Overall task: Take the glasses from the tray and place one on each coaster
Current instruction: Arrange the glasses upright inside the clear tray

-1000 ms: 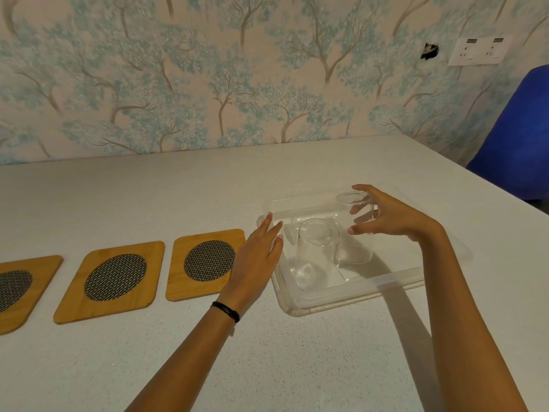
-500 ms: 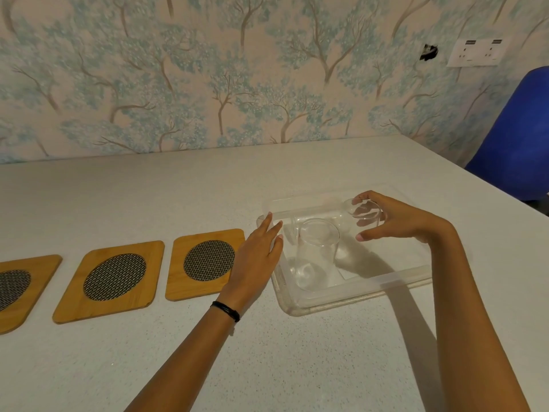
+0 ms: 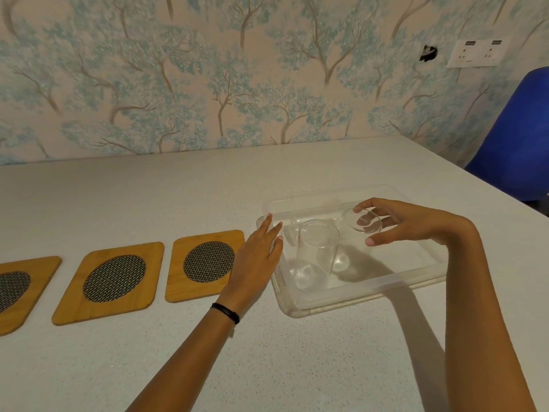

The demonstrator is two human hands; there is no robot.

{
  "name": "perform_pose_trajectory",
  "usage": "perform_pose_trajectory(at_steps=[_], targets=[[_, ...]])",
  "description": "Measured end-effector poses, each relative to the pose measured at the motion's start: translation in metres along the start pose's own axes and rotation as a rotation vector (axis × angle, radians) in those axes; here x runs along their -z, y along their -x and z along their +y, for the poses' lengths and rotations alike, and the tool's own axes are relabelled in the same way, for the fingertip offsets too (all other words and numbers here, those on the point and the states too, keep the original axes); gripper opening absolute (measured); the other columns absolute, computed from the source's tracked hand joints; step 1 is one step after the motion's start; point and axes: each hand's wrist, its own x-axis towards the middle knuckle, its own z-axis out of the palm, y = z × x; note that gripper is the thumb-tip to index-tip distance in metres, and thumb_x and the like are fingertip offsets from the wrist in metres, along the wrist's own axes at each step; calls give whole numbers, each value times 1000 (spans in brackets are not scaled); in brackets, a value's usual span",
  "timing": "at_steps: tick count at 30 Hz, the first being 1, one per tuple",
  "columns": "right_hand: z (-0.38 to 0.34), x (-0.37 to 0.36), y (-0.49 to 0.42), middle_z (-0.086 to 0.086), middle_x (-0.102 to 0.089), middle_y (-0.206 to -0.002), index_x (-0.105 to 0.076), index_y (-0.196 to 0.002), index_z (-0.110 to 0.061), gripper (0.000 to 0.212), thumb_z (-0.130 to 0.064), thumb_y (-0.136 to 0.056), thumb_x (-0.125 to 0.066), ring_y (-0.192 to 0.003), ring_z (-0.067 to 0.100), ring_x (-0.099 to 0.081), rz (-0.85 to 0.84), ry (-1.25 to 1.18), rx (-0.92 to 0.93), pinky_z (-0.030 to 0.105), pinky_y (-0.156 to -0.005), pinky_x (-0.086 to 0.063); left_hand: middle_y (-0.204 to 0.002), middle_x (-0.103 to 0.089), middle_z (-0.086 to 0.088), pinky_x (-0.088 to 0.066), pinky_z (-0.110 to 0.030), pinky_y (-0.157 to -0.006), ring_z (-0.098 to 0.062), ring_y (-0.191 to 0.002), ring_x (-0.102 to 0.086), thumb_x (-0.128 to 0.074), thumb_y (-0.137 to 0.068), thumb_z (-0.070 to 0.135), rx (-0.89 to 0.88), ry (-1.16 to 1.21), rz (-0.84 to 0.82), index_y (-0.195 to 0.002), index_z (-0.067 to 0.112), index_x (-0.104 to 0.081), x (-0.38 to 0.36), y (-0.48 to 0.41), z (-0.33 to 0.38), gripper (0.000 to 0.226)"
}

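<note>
A clear plastic tray [image 3: 361, 297] sits on the white table, right of centre. One clear glass [image 3: 317, 257] stands upright in it. My right hand [image 3: 407, 223] is shut on a second clear glass [image 3: 361, 220], lifted above the tray and tilted so its base faces me. My left hand [image 3: 255, 258] lies flat with fingers apart against the tray's left rim. Three wooden coasters with dark mesh ovals lie in a row to the left: the nearest [image 3: 205, 264], the middle [image 3: 111, 282] and the far left [image 3: 20, 289], cut by the frame edge. All three are bare.
A blue chair back [image 3: 520, 135] stands past the table's right edge. The wallpapered wall runs along the far edge, with a socket plate [image 3: 476, 52] at upper right. Bare tabletop lies in front of the tray and behind the coasters.
My right hand has closed on the far glass, lifted it out of the tray and tipped it. The left hand and the other glass have stayed in place.
</note>
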Motion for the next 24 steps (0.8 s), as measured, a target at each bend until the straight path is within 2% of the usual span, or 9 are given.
perform_pose_trajectory(at_steps=[3, 7, 10, 12, 13, 15, 17, 21, 24], targets=[[11, 13, 6, -14, -61, -111, -50, -107, -46, 54, -47, -59, -73, -99, 7, -62, 31, -17, 5, 16, -72, -48, -156, -16, 11, -23, -21, -104, -9, -139, -27, -31, -99, 37, -1, -3, 1, -140, 31, -34, 0, 0, 0, 42], [27, 27, 10, -11, -63, -110, -52, -106, -44, 47, -52, -62, -66, -101, 13, -61, 135, -46, 4, 28, -83, -49, -156, -16, 13, -23, -21, -104, -7, -139, -27, -32, -99, 38, 0, -6, 7, -140, 31, -35, 0, 0, -1, 41], [26, 18, -5, -2, -66, -107, -56, -104, -36, 25, -33, -80, -64, -100, 19, -63, 326, -69, 105, 24, -80, -49, -156, -16, 13, -23, -20, -104, -6, -139, -26, -32, -99, 39, -7, -7, 7, -140, 32, -35, -1, 0, -2, 42], [23, 3, -21, 6, -67, -108, -59, -107, -23, 21, -17, -87, -59, -101, 20, -64, 441, -72, 246, 23, -84, -49, -156, -16, 14, -23, -21, -104, -6, -139, -26, -32, -99, 39, -5, -4, 4, -140, 32, -34, -1, 0, -2, 42], [21, -5, -29, 6, -67, -110, -60, -108, -20, 20, -15, -88, -57, -102, 17, -63, 456, -85, 289, 26, -88, -49, -156, -16, 13, -23, -21, -104, -7, -139, -26, -32, -99, 39, -3, -2, 3, -140, 32, -34, -1, 0, -3, 42], [19, -15, -43, 0, -66, -112, -63, -108, -17, 20, -17, -89, -56, -105, 12, -62, 452, -94, 325, 32, -96, -46, -156, -16, 13, -22, -21, -104, -7, -138, -27, -32, -99, 39, -2, -6, 5, -140, 32, -34, -1, -1, -2, 42], [19, -13, -56, -2, -66, -113, -64, -108, -17, 20, -18, -89, -57, -108, 11, -61, 426, -42, 345, 31, -98, -44, -155, -15, 14, -22, -21, -104, -7, -138, -27, -32, -98, 40, 1, -8, 3, -140, 33, -33, 0, 0, -2, 42], [8, -2, -81, -6, -64, -114, -63, -107, -23, 21, -17, -87, -61, -111, 9, -58, 216, 126, 353, 22, -96, -45, -155, -14, 18, -21, -20, -106, -4, -138, -25, -31, -98, 41, -12, 2, 10, -139, 36, -33, 0, 1, -1, 42], [-6, 2, -98, -10, -61, -117, -60, -109, -29, 27, -19, -84, -65, -115, 9, -55, 35, 236, 317, 9, -92, -40, -153, -13, 21, -21, -18, -105, -2, -138, -24, -31, -98, 42, -17, -3, 22, -139, 36, -34, 0, 1, -1, 42]])
